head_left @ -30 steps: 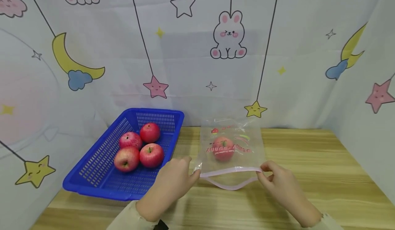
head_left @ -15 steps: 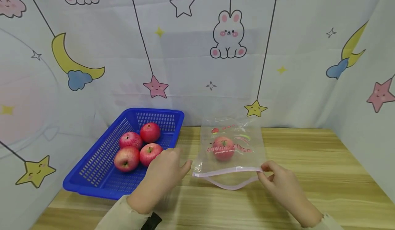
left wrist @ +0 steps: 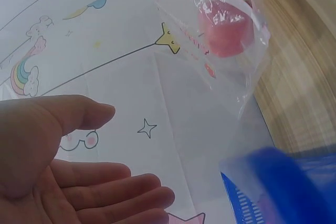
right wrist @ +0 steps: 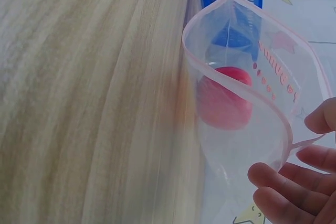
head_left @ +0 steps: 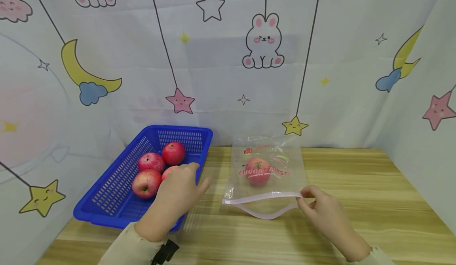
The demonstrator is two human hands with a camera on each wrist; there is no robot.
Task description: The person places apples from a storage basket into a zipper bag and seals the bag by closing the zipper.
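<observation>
Head view, with wrist views: a printed fabric backdrop (head_left: 221, 75) stands behind a wood-grain table (head_left: 363, 205). On the table's left side sits a blue perforated basket (head_left: 178, 127); beside it, with a gap between, is a clear zip bag (head_left: 285, 184), its pink-edged mouth gaping toward the person. Left hand (head_left: 178, 192): over the basket's right side, partly hiding one apple; fingers extended and thumb apart, holding nothing; contact with that apple cannot be told. Right hand (head_left: 325, 209): thumb and fingers pinch the right corner of the bag's mouth. Four red apples lie clustered in the basket, the nearest left one (head_left: 146, 183) in full sight; a single apple (head_left: 258, 172) rests inside the bag, away from the mouth. Likely faults: with the left corner unsupported, the thin film could sag and narrow the opening, so that fruit catches on the zip edge; a hard pull by the right hand could tilt the bag and roll its apple outward; a low left wrist could knock the basket rim.
</observation>
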